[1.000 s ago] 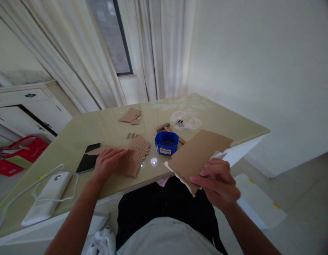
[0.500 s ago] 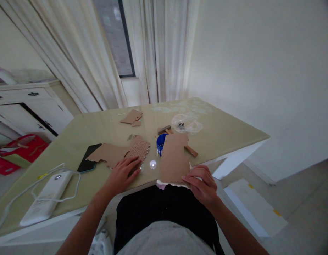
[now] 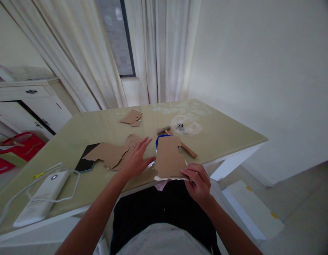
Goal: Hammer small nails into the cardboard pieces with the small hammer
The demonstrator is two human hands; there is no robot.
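My right hand pinches the lower right corner of a torn cardboard piece at the table's front edge. Behind that cardboard, a blue container shows only in part. My left hand has its fingers spread, just left of the held piece and beside a cardboard sheet with rows of small holes. A small shiny object is partly covered by my left thumb. Another torn cardboard piece lies farther left, overlapping a dark phone. A wooden-handled hammer rests right of the container.
A clear plastic bag with small dark pieces lies farther back, as do cardboard scraps. At the left are a white power strip and its cable. A white box stands on the floor at right.
My left hand has lifted off the cardboard and moved right and forward, fingers spreading. The cardboard in my right hand has shifted slightly left and tilted, covering more of the blue container.
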